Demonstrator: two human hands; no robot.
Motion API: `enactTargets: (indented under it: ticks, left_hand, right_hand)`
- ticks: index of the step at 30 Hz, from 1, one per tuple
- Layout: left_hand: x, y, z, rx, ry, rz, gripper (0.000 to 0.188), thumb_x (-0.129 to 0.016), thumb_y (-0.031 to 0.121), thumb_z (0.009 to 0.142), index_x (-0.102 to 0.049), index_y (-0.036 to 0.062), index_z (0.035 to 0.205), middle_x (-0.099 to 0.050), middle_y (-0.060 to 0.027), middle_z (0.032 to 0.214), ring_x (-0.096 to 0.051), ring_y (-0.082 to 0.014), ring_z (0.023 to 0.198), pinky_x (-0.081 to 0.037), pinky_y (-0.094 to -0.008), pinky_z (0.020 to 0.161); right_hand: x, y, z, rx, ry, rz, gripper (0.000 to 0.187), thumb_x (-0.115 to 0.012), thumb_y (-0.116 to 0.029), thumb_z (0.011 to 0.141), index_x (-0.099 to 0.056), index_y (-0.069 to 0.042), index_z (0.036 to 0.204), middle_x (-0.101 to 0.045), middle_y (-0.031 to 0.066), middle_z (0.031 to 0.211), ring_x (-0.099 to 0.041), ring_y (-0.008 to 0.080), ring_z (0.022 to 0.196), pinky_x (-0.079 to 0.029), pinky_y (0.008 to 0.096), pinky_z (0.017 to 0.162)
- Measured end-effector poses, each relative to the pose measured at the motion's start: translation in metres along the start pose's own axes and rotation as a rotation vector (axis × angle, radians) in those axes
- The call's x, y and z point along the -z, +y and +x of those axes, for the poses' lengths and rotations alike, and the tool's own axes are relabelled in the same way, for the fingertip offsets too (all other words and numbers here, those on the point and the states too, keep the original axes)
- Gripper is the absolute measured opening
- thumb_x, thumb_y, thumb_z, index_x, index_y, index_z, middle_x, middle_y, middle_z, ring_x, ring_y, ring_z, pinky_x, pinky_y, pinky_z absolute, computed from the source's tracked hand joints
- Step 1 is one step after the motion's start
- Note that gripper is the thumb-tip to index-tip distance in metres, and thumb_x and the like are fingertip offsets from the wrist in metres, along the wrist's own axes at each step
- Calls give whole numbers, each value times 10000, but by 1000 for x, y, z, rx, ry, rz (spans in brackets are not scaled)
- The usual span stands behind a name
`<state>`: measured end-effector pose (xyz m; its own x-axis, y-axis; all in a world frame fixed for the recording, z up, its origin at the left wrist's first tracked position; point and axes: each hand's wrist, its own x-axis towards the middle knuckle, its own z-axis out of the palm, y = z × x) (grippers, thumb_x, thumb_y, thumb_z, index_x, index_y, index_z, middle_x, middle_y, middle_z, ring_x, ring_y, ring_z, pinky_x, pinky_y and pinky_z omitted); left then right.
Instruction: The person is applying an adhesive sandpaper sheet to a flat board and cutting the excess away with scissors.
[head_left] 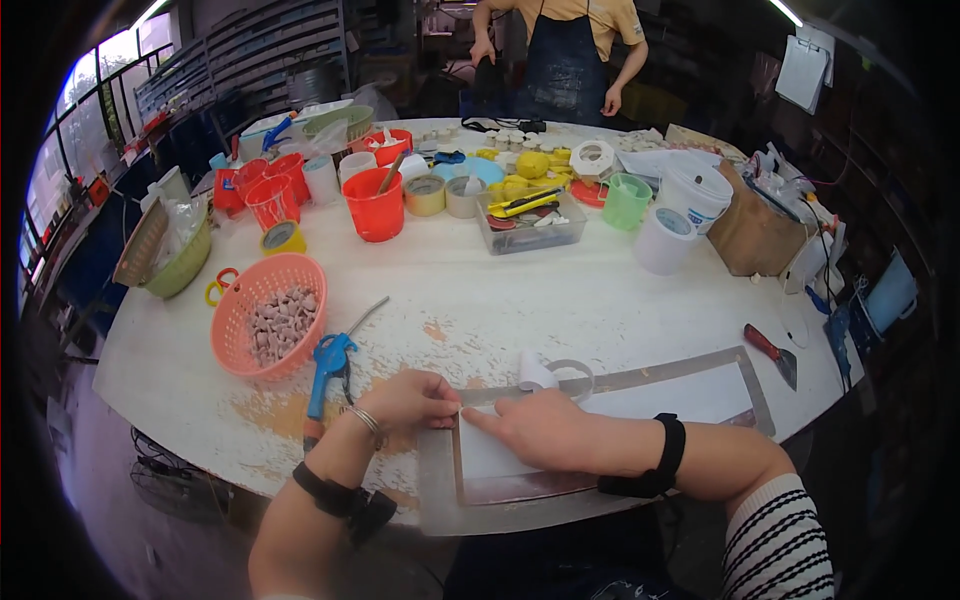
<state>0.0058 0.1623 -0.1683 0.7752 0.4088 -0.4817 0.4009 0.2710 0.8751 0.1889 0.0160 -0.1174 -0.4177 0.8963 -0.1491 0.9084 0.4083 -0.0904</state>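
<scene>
My left hand (412, 400) is closed in a pinch at the upper left corner of a white sheet (610, 408). A tiny pale bit shows at its fingertips, too small to name. My right hand (535, 428) rests over the sheet with its index finger stretched toward that corner, nearly meeting the left fingertips; its other fingers are partly hidden. The sheet lies inside a flat grey frame (436, 500) at the table's near edge. Just beyond my right hand, at the frame's far side, is a roll of white tape (537, 372) beside a thin ring (575, 377).
Left of my hands lie a blue air gun (330, 365) and a pink basket (228, 325) of small pieces. A scraper (772, 356) rests at right. Red buckets (374, 208), tape rolls and a clear box (530, 235) line the back. A person in an apron (565, 65) stands beyond.
</scene>
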Motion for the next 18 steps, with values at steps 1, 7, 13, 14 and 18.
enactTargets:
  ticks: [1, 7, 13, 14, 18]
  left_hand:
    - [-1, 0, 0, -6, 1, 6, 93, -666, 78, 875, -630, 11, 929, -675, -50, 871, -645, -97, 760, -531, -208, 715]
    - [2, -4, 2, -3, 3, -8, 97, -671, 83, 872, -632, 10, 921, -677, -54, 852, -645, -95, 747, -531, -205, 708]
    - [-1, -1, 2, 13, 15, -26, 101, -674, 85, 871, -633, 7, 921, -678, -57, 839, -644, -96, 737, -527, -204, 692]
    - [-1, 0, 2, 13, 14, -25, 101, -674, 85, 871, -633, 7, 921, -678, -57, 839, -644, -96, 737, -527, -204, 692]
    - [-1, 0, 1, 13, 15, -17, 96, -677, 75, 865, -635, 6, 916, -679, -56, 842, -642, -95, 733, -525, -204, 684]
  right_hand:
    - [0, 0, -1, -1, 8, 5, 533, -490, -101, 847, -451, -114, 1379, -591, 119, 848, -644, 295, 657, -528, 406, 559]
    - [-1, 1, -2, 10, 22, 16, 525, -488, -98, 849, -457, -115, 1372, -598, 124, 848, -645, 300, 654, -528, 407, 551]
    - [0, 1, -2, 6, 18, 16, 521, -485, -101, 855, -451, -109, 1375, -602, 125, 852, -646, 301, 653, -530, 407, 550]
    - [-1, 1, -2, 5, 19, 17, 521, -485, -101, 855, -451, -109, 1375, -602, 125, 852, -646, 301, 653, -530, 407, 550]
    - [-1, 0, -2, 0, 20, 24, 515, -480, -104, 861, -448, -103, 1375, -603, 127, 854, -648, 303, 659, -531, 408, 552]
